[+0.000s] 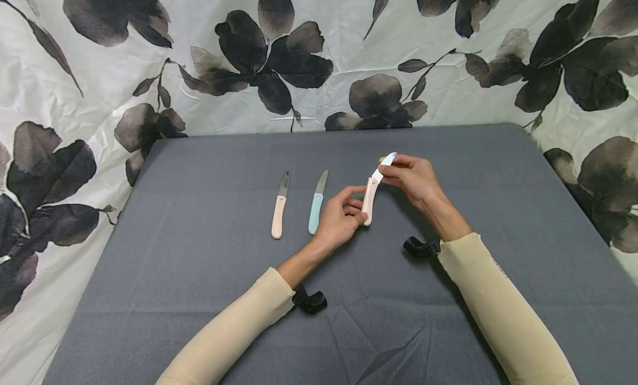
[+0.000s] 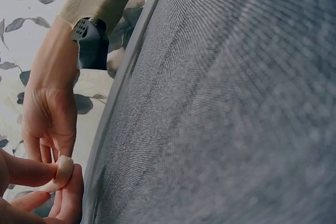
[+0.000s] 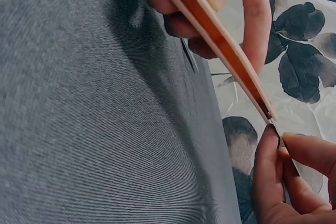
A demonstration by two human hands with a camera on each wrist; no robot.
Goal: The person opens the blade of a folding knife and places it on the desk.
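Observation:
Between both hands, above the grey cloth, a folding knife point(image 1: 369, 201) with a pale pink handle is held partly unfolded. My left hand point(image 1: 340, 219) grips the handle near its butt end with thumb and fingers. The blade is pinched between thumb and fingers of my right hand point(image 1: 412, 180), its tip showing past them. In the right wrist view the slot of the handle point(image 3: 223, 45) faces the camera, and the blade lies between the right fingertips point(image 3: 270, 140). The left wrist view shows only the rounded handle end point(image 2: 64, 170) between left thumb and fingers.
Left of the hands lie a light blue folding knife point(image 1: 316, 213) and a pink folding knife point(image 1: 278, 216), both unfolded with blades pointing away. They rest on a grey cloth-covered table point(image 1: 199, 252). A white floral curtain point(image 1: 309, 108) hangs behind its far edge.

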